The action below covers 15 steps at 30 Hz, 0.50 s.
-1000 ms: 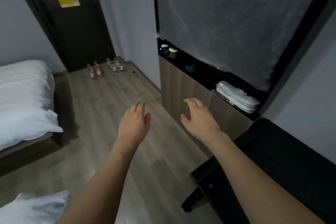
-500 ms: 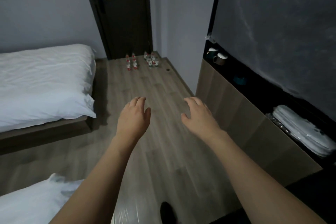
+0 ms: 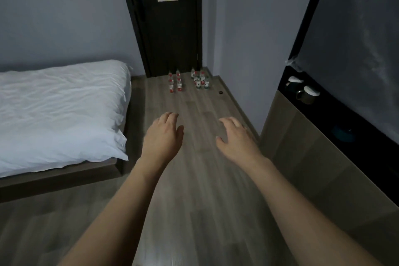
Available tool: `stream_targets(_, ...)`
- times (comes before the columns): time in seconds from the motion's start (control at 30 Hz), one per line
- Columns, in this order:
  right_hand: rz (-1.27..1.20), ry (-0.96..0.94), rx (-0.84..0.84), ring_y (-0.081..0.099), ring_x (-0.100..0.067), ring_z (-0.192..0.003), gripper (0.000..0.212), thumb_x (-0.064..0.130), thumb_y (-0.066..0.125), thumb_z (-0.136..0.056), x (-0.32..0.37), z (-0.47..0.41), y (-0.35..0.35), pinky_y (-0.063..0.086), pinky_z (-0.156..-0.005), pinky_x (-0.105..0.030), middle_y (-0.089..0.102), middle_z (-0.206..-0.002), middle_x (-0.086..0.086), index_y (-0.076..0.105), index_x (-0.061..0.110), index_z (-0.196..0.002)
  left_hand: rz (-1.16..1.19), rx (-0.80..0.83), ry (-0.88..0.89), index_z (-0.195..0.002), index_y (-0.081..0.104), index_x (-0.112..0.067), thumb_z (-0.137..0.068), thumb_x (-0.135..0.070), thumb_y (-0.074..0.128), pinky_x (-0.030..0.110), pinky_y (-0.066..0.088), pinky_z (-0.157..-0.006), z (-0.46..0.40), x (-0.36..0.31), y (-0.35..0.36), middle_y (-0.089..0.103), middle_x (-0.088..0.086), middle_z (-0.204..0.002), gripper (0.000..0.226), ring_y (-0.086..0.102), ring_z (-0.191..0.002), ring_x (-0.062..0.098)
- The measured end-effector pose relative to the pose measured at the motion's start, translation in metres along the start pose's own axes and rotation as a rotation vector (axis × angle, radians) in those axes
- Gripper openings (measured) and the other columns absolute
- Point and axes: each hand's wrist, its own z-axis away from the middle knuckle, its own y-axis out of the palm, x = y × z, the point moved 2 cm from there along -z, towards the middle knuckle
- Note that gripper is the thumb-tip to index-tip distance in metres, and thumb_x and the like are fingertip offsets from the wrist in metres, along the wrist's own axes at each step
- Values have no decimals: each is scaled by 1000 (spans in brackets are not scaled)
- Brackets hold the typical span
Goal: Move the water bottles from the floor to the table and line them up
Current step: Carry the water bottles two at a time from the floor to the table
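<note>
Several small water bottles stand upright on the wooden floor in front of a dark door, in two clusters: a left group (image 3: 175,81) with red labels and a right group (image 3: 200,79) close to the wall corner. My left hand (image 3: 163,136) and my right hand (image 3: 236,139) are stretched out ahead of me, palms down, fingers spread, holding nothing. Both hands hover well short of the bottles, with a stretch of bare floor between. The table is out of view.
A bed with white bedding (image 3: 58,112) fills the left side. A wooden cabinet (image 3: 302,153) with a dark shelf holding cups (image 3: 302,90) runs along the right. The dark door (image 3: 170,19) bears a yellow notice. A small dark floor stop (image 3: 220,92) sits near the bottles.
The view has swung left and forward, away from the black table and along the cabinet. The bottles now appear nearer and centred ahead. Both hands stay open in front.
</note>
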Motion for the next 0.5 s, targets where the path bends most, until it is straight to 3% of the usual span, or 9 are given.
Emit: stream_targets(0.5, -13, -8, -70, 39, -24, -133, 57, 26, 55, -90, 78, -279, 70, 31, -111, -35, 39, -145, -5, 39, 13, -143, 25, -79, 52, -143, 46, -13, -101, -34, 49, 41, 46, -101, -263, 168, 9, 52, 9, -142, 47, 54, -124, 28)
